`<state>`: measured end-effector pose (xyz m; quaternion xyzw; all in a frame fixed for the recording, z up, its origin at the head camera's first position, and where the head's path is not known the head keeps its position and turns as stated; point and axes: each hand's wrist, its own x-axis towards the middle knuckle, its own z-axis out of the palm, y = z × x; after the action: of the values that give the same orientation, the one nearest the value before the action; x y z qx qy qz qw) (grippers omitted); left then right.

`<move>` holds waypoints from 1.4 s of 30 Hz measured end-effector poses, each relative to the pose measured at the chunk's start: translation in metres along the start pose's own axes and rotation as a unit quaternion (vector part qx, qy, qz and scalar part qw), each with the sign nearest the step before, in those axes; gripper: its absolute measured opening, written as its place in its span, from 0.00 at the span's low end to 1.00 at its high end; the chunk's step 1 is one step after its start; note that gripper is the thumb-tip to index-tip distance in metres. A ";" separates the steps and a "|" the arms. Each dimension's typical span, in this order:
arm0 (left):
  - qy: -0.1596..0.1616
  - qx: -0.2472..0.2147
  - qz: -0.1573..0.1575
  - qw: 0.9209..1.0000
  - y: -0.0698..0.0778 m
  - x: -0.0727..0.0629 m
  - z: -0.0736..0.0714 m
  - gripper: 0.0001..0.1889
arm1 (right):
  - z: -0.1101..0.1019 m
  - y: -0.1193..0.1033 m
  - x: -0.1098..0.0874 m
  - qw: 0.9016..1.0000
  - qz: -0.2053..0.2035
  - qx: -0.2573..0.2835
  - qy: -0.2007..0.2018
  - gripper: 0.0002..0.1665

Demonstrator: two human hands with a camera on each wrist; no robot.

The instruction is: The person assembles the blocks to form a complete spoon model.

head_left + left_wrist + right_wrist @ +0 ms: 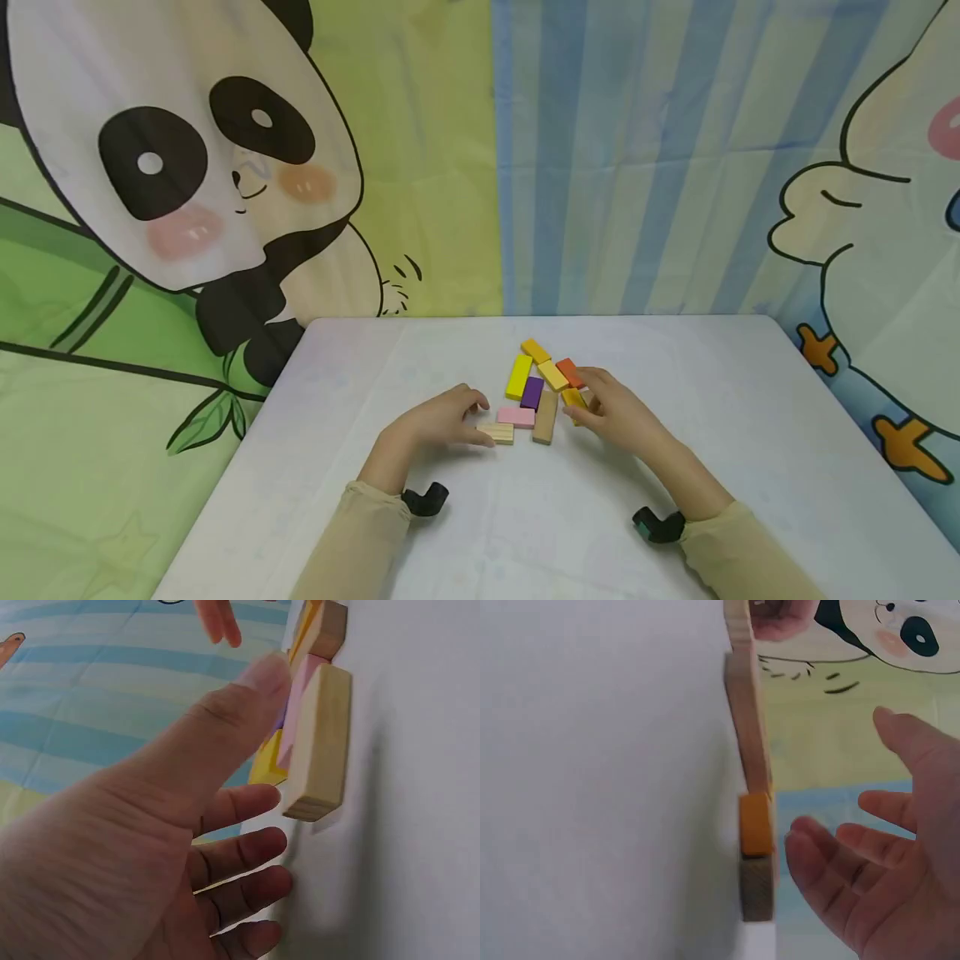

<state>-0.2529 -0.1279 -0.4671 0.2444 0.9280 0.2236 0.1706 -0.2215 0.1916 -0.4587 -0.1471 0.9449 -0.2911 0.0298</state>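
Several small wooden blocks lie in a cluster on the table. My left hand (442, 418) is at its left, fingers loosely bent and holding nothing, beside a pale wood block (497, 433) and a pink block (517, 417). My right hand (617, 412) hovers at the right edge, thumb and fingers spread around an amber block (572, 397) without gripping it; the right wrist view shows a gap. An orange-red block (569, 372) is by its fingertips. A tan block (545, 417), a purple block (532, 392) and a bright yellow block (519, 377) lie between the hands.
Farther back in the cluster are a light yellow block (552, 375) and a golden block (536, 351). A white cloth covers the table (600, 558). Behind its far edge hangs a printed curtain (427, 167) with a panda. Black cameras (426, 499) sit at both wrists.
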 end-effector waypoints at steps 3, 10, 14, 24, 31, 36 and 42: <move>0.006 0.022 0.015 1.000 -0.002 0.001 0.010 0.27 | 0.014 -0.005 -0.001 1.000 -0.018 0.014 -0.004 0.40; 0.036 0.055 0.052 0.996 0.000 0.007 0.020 0.18 | 0.043 -0.006 -0.003 0.998 -0.061 -0.008 -0.008 0.47; 0.038 0.064 0.061 0.995 0.001 0.010 0.023 0.19 | 0.050 -0.006 -0.003 0.997 -0.048 -0.057 -0.008 0.51; 0.046 0.076 0.078 0.993 0.002 0.023 0.026 0.19 | 0.045 -0.002 -0.001 0.990 -0.037 -0.135 -0.011 0.48; 0.040 0.072 0.078 0.994 0.004 0.039 0.026 0.20 | 0.037 0.009 0.001 0.992 -0.056 -0.116 -0.013 0.48; 0.033 0.070 0.084 0.994 0.007 0.051 0.025 0.21 | 0.033 0.017 0.004 0.994 -0.060 -0.089 -0.023 0.47; 0.022 0.061 0.094 0.993 0.009 0.067 0.023 0.19 | 0.027 0.023 0.005 0.996 -0.047 -0.054 -0.044 0.42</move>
<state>-0.2942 -0.0776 -0.4957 0.3354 0.9165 0.1867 0.1126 -0.2284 0.1936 -0.4943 -0.2058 0.9488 -0.2344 0.0493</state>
